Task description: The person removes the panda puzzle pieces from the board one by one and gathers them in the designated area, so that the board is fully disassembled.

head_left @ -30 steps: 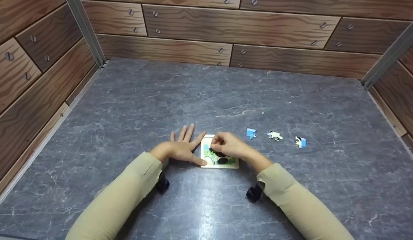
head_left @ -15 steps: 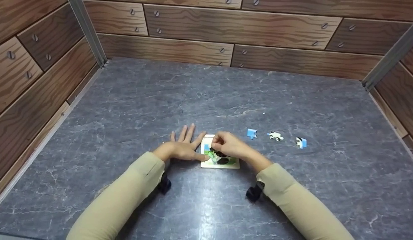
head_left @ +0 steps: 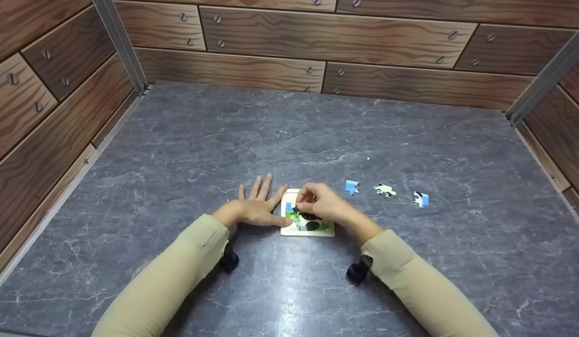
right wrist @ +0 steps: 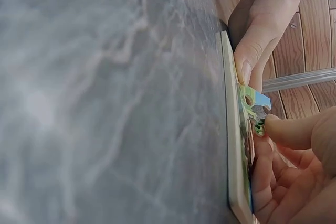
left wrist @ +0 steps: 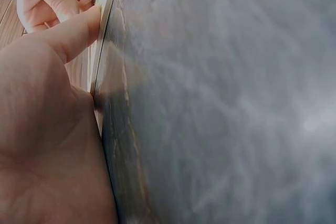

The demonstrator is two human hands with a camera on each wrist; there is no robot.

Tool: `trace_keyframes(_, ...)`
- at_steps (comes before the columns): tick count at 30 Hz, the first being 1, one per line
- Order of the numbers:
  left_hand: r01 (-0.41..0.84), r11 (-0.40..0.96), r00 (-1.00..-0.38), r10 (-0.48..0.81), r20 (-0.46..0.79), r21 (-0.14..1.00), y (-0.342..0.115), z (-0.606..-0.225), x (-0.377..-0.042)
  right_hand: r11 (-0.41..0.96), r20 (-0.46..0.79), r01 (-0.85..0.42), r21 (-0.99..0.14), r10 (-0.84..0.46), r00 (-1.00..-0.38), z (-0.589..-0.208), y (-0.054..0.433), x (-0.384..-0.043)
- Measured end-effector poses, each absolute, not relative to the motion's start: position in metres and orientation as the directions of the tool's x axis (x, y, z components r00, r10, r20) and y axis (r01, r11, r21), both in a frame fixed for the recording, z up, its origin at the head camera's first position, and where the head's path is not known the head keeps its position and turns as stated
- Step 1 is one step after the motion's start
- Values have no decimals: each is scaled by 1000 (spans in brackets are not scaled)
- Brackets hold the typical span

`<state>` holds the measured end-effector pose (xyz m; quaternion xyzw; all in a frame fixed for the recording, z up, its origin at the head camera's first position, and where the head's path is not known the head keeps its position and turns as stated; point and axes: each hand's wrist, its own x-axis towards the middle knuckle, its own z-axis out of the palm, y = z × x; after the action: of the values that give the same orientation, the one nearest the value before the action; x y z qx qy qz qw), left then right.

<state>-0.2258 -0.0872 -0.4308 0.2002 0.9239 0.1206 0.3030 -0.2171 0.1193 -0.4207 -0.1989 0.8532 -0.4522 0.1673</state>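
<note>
A small jigsaw board (head_left: 308, 234) with a pale frame and a green, black and white picture lies between both hands. My left hand (head_left: 253, 211) is spread at its left side, fingers straight, and the thumb rests on the board near its lower left; the left wrist view shows this thumb (left wrist: 79, 30) at the board's edge. Over the upper part of the picture, my right hand (head_left: 323, 202) pinches a puzzle piece. In the right wrist view that blue and green puzzle piece (right wrist: 256, 99) stands tilted up from the board, with the right thumb (right wrist: 286, 129) against its end.
Right of the board lie three loose pieces on the grey marbled table: a blue piece (head_left: 351, 187), a white and black piece (head_left: 385, 190) and a blue, white and black piece (head_left: 421, 199). Wood-patterned walls (head_left: 271, 37) close off the back and sides.
My left thumb has slid up from the board's lower left corner onto the picture. The right hand stays at the same spot, its fingers shifting slightly.
</note>
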Motion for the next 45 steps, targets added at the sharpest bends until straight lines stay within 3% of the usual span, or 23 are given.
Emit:
trace_keyframes(23,296,889,-734,446,-513,350,-87,-430,-228,529,-33,-295,-796,-524,-851,-414,123,-206)
trace_keyframes(30,295,891,-744,442,-502,346,-87,-432,-227,529,-48,-268,-805,-508,-860,-411,123,-204)
trace_keyframes(45,291,890,-747,440,-498,351,-87,-433,-226,372,-56,-153,-915,-495,-867,-406,150,-203)
